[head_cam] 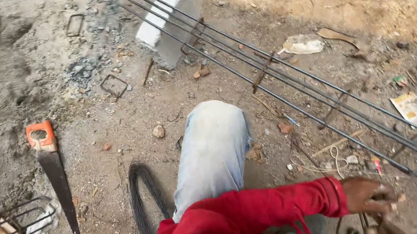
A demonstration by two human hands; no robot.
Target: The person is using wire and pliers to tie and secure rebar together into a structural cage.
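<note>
Here the right hand (pixel 368 194) works at the rebar cage (pixel 332 106) on the ground's near edge, its grip pinching something small, probably tying wire; the next move needs a firm twist. The left hand is unseen.

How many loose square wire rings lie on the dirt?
2: one square ring near the top left, another square ring left of the white block. Others may be hidden among the rebar.

At the bottom right of the frame the hand (pixel 370 195) blurs over a tool (pixel 369 231) cut off by the lower edge, while the other hand stays hidden, and the steel bars (pixel 294 82) run off both edges.
</note>
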